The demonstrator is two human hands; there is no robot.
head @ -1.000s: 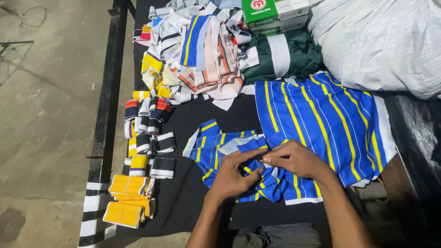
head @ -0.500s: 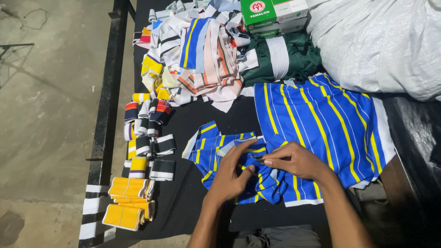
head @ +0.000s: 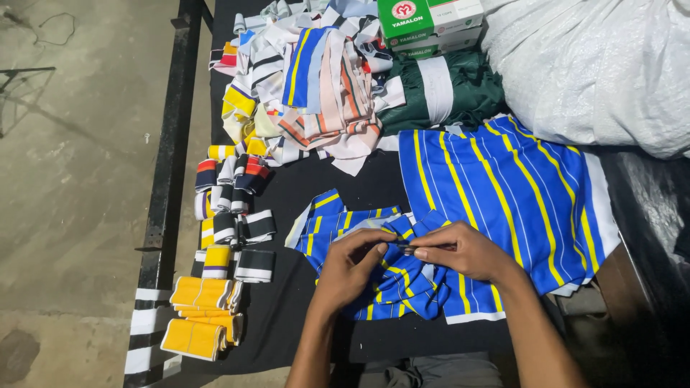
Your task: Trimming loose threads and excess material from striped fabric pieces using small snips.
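Both hands meet over a small bunched piece of blue fabric with yellow and white stripes [head: 338, 226] on a black table [head: 287, 316]. My left hand [head: 348, 269] pinches the fabric's folded edge from the left. My right hand [head: 460, 251] pinches the same edge from the right, and a small dark thing sits between the fingertips; I cannot tell what it is. A larger stack of the same blue striped fabric [head: 503, 194] lies flat just right of the hands, under my right wrist.
Folded rib bands in yellow, black, white and red [head: 230, 215] line the table's left side, with yellow ones [head: 201, 316] at the near corner. A heap of mixed striped strips [head: 316, 86], green fabric [head: 445, 93], green-and-white boxes [head: 431, 21] and a white sack [head: 596, 65] fill the back.
The hands have drawn the bunched piece slightly toward me and closed in on its folded edge. The rest of the table is unchanged.
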